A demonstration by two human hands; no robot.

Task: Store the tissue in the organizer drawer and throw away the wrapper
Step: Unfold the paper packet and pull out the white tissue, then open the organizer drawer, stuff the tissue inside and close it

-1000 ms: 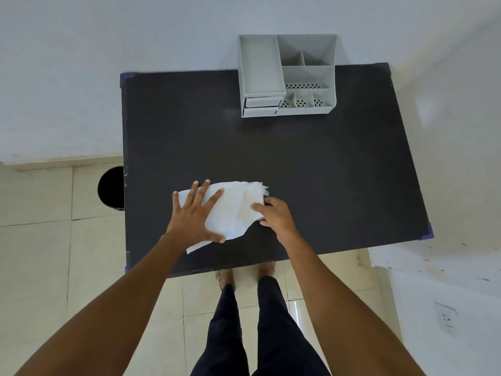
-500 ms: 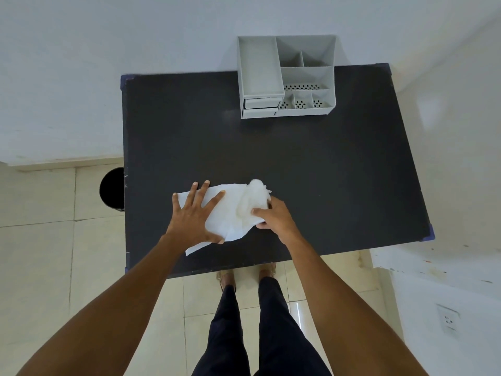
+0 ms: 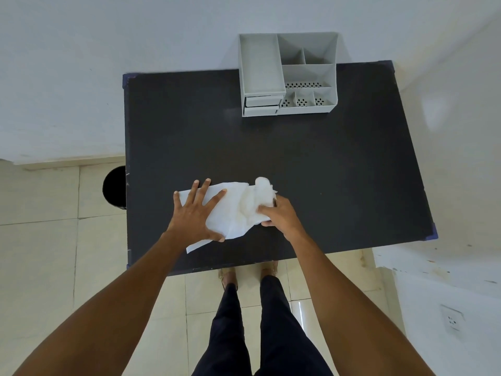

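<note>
A white tissue [image 3: 233, 210] lies near the front edge of the black table [image 3: 311, 172]. My left hand [image 3: 196, 213] presses flat on its left half, fingers spread. My right hand [image 3: 279, 215] pinches the tissue's right end, which is bunched and rolled upward. The grey organizer [image 3: 287, 74] stands at the table's far edge, with two small drawers [image 3: 261, 105] shut at its front left. I cannot tell a separate wrapper from the tissue.
A round black bin [image 3: 115, 187] stands on the tiled floor just left of the table. White walls run behind and to the right. My legs and feet show below the table's front edge.
My right hand has gathered the tissue's right end from flat into a raised bunch and rolled it leftward. My left hand has stayed flat on the tissue.
</note>
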